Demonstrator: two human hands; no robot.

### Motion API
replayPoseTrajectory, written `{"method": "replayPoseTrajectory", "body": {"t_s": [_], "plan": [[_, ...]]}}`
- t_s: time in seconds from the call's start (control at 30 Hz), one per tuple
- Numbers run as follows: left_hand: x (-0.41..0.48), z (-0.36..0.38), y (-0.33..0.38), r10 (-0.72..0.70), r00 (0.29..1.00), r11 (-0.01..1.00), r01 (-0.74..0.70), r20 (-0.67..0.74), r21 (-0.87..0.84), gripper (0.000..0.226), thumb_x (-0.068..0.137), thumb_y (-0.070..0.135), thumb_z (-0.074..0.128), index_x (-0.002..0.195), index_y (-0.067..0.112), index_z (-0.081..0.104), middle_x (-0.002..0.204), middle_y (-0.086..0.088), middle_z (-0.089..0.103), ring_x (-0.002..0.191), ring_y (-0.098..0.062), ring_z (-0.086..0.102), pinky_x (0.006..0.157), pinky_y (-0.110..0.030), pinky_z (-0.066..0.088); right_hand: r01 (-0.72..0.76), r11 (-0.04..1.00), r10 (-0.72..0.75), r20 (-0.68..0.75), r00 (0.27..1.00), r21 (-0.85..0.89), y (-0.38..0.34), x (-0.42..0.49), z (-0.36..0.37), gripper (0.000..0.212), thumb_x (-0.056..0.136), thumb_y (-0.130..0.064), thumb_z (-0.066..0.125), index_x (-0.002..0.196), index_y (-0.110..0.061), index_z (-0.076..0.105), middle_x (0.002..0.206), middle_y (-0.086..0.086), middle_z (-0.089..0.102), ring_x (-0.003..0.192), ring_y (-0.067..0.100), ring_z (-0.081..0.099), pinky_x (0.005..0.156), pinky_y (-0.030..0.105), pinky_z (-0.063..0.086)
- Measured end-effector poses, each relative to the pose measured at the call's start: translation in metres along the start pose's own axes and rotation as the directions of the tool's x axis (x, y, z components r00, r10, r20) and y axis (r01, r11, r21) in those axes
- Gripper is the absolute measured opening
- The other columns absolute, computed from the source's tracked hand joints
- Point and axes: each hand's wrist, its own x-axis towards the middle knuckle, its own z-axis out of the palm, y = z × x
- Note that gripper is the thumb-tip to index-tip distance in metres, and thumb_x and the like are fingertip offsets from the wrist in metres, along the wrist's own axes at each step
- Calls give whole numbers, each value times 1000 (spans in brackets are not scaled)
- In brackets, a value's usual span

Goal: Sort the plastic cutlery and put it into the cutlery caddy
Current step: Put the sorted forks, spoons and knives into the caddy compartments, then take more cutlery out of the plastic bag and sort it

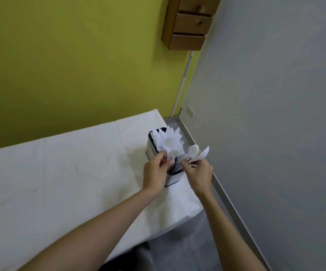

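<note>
We see the cutlery caddy [164,159] near the right end of the worktop [60,173], already stuffed with white plastic cutlery [170,141] standing handle-down. Our right hand [198,173] pinches a small bundle of spoons and forks [195,153], long axes tilted up and away to the right, just beside the caddy's near compartment. Our left hand [155,173] has fingers closed on a spoon handle [171,157] at the rim. Right hand is nearer the open slot; the worktop edge is close on the right, open room lies left.
</note>
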Motion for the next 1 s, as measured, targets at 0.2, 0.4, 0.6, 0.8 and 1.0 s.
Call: {"method": "replayPoseTrajectory", "body": {"t_s": [0.2,0.4,0.6,0.8,1.0], "plan": [[0,-2,-11,102,995,980,-100,-6,172,10,84,8,68,76,2,65,72,-7,70,72,-27,64,58,-17,39,141,981,-121,142,982,-137,3,2,-2,27,82,-21,68,65,-3,58,59,11,63,53,19,48,51,26,39],[-7,-10,-15,195,976,972,-206,101,112,36,79,-5,68,108,15,68,96,6,61,84,-3,64,78,-16,52,180,983,-170,223,960,-25,7,-9,-10,35,75,-30,75,105,-24,59,95,-14,66,89,3,62,72,18,50],[-14,-28,-22,261,963,953,-269,72,138,49,83,-8,64,126,14,61,103,7,51,91,-3,57,83,-10,50,345,938,-342,88,935,-16,14,-27,-7,45,80,-40,71,118,-28,50,115,-28,50,110,8,50,84,24,46],[-16,-85,-39,259,959,946,-228,-116,232,41,91,-4,52,123,18,62,117,8,54,106,-7,56,96,-16,45,615,766,-630,-30,776,-185,-17,-31,28,46,82,-13,68,125,-10,50,128,9,55,120,21,46,102,27,39],[-50,-197,-85,112,898,949,30,-425,313,33,97,5,45,123,21,58,125,10,54,119,-7,47,96,-8,30,800,599,-759,287,584,-42,-63,-73,123,48,84,-4,65,130,-6,51,145,9,46,137,25,38,113,34,31]]}}
